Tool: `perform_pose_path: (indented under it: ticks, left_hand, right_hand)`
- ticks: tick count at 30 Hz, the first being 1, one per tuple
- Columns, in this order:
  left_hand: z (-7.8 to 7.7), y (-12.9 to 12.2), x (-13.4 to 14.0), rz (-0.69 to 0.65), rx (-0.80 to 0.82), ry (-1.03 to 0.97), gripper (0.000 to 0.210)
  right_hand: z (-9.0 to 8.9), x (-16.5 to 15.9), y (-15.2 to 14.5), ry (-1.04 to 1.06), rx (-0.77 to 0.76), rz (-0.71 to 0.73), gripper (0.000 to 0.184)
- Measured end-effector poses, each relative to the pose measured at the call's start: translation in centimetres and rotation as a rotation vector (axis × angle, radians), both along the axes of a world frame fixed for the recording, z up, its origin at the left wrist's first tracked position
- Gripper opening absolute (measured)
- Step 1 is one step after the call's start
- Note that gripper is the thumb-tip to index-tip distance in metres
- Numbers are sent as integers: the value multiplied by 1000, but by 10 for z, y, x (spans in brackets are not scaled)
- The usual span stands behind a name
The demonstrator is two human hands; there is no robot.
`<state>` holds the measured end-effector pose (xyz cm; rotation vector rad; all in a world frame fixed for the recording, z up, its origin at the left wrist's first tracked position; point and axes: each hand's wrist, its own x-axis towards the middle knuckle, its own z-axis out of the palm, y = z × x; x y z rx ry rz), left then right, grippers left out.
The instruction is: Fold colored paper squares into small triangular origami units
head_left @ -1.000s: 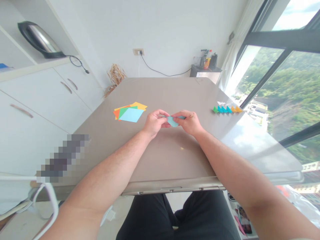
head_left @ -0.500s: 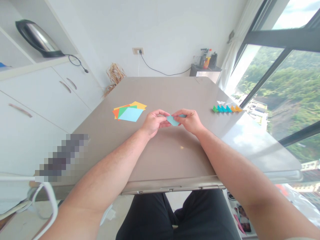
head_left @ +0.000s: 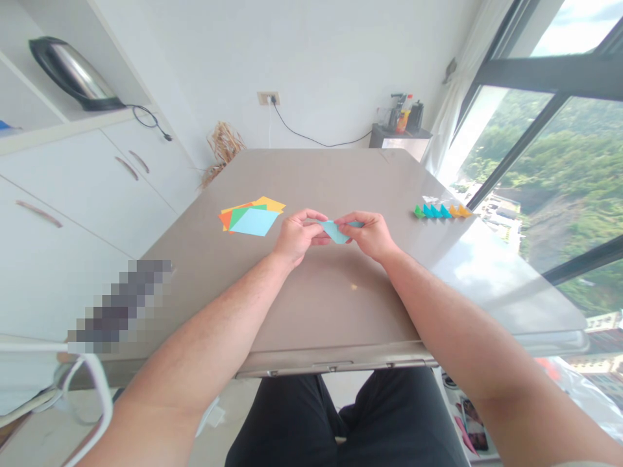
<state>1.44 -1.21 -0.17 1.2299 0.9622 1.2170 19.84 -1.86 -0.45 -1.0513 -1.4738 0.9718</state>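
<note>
A small light-blue piece of folded paper (head_left: 335,232) is held between my two hands above the middle of the table. My left hand (head_left: 298,237) pinches its left corner between thumb and fingers. On the other side, my right hand (head_left: 370,235) grips the paper near its upper right part, and a bit of blue shows past the fingers. My fingertips hide some of the folds. Left of my hands lies a fanned pile of coloured paper sheets (head_left: 256,220), light blue on top, with green, orange and yellow beneath.
A row of small folded paper figures (head_left: 440,212) in green, blue and orange stands at the table's right side. The grey-brown table (head_left: 321,298) has its near edge above my legs. A blurred-out object (head_left: 121,305) lies at the left edge. Windows are on the right.
My left hand has shifted slightly left along the paper, and more of its left corner shows. My right hand has hardly moved.
</note>
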Motion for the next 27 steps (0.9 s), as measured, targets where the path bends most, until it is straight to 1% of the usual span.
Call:
perform_pose_path:
  ticks: [4,9,13,16,19,22,24,27]
  left_hand:
    - [0,1,1,11,-19,-22,19]
    - [-2,3,-1,8,-54,-49,19]
    - [-4,4,0,23,-59,-65,19]
    - [-4,4,0,45,-26,-53,18]
    - [-3,2,1,70,17,-39,18]
    - [-3,1,2,80,42,-34,17]
    - [-2,0,2,67,53,-18,17]
    - [-3,-1,2,8,58,27,19]
  right_hand:
    - [-2,0,1,-8,20,24,16]
    - [-3,1,0,-21,29,28,16]
    - [0,2,-2,-64,15,32,20]
    - [2,1,-4,-89,-8,-7,25]
    - [3,1,-2,-59,-17,-67,20]
    - [1,1,1,-9,-39,-77,16]
    - [-1,1,3,5,-36,-72,15]
    - [-2,1,3,-14,-19,-66,13]
